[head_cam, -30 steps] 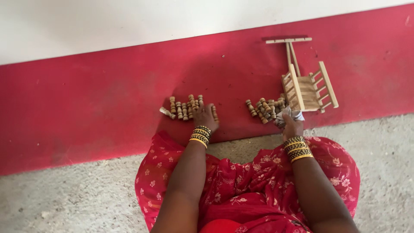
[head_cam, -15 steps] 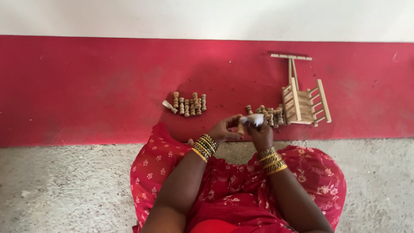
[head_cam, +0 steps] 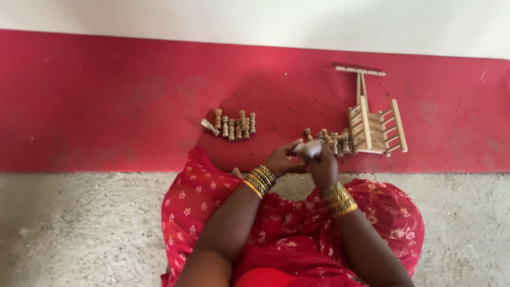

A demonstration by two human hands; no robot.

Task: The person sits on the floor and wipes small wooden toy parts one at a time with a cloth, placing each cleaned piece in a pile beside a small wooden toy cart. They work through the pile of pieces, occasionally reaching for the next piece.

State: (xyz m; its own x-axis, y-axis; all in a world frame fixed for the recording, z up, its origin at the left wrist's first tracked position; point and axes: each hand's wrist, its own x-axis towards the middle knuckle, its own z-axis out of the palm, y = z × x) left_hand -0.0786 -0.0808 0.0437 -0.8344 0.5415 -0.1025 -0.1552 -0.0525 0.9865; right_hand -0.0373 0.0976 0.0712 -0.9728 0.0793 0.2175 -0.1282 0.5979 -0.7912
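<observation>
Red-painted floor strip ahead — my left hand and right hand meet, fingers pinching a small pale turned wooden peg — beside the unpainted slatted wooden frame.

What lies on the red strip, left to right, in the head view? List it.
Left row of small turned wooden pegs → left hand → right hand, the two meeting on a small pale piece → second cluster of pegs → slatted wooden frame.

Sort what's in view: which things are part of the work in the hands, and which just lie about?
In hand:
- left hand and right hand, together on a small pale piece
- wooden pegs beside them

Lying about:
- row of wooden pegs
- little wooden frame
- red floor
</observation>
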